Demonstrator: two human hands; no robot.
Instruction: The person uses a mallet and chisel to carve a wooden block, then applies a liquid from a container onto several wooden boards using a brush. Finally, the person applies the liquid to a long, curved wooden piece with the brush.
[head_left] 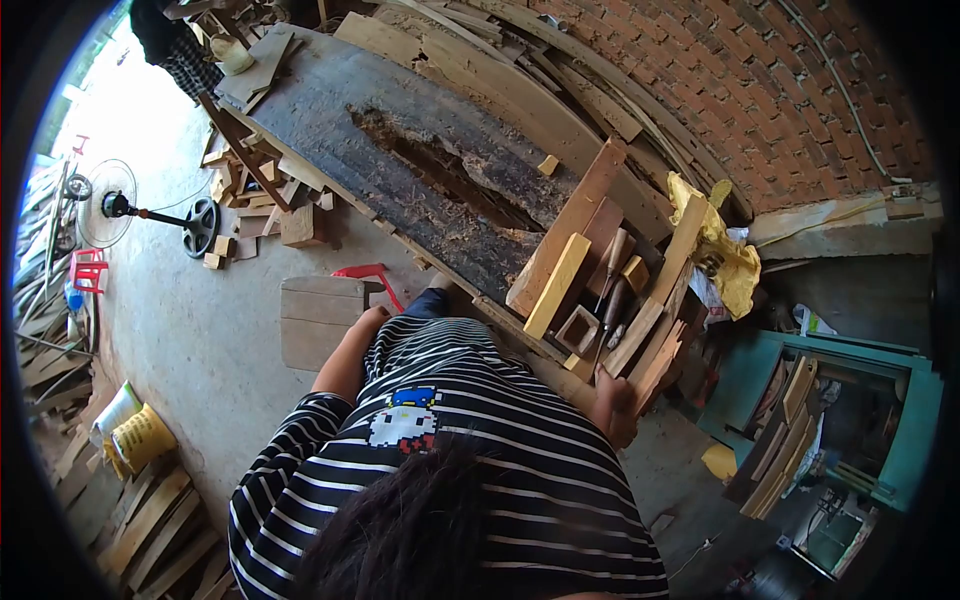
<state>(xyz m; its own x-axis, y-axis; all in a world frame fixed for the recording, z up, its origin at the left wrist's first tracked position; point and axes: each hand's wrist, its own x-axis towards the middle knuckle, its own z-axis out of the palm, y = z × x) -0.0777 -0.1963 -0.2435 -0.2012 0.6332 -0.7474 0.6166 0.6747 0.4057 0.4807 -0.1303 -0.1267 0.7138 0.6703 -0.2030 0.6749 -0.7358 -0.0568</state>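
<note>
My left hand [374, 318] is beside the right edge of a square wooden panel [320, 325]; its fingers are hidden, and I cannot tell whether they grip the edge. A red plastic frame [370, 272] shows just behind that hand. My right hand [614, 408] is curled at the near end of the slab, against the ends of wood strips [662, 365]. What lies inside its fingers is hidden. Beyond it are a wooden-handled chisel [615, 255], a dark-handled tool [613, 305], a small hollow wooden frame [578, 329] and a yellowish wood block [557, 287].
The long dark slab [330, 110] with a rough hollow stretches away ahead. Yellow crumpled wrapping [735, 260] lies at its right. A teal cabinet [745, 375] stands at right, a fan [118, 205] at left. Wood offcuts [300, 228] and a yellow sack [145, 438] are on the floor.
</note>
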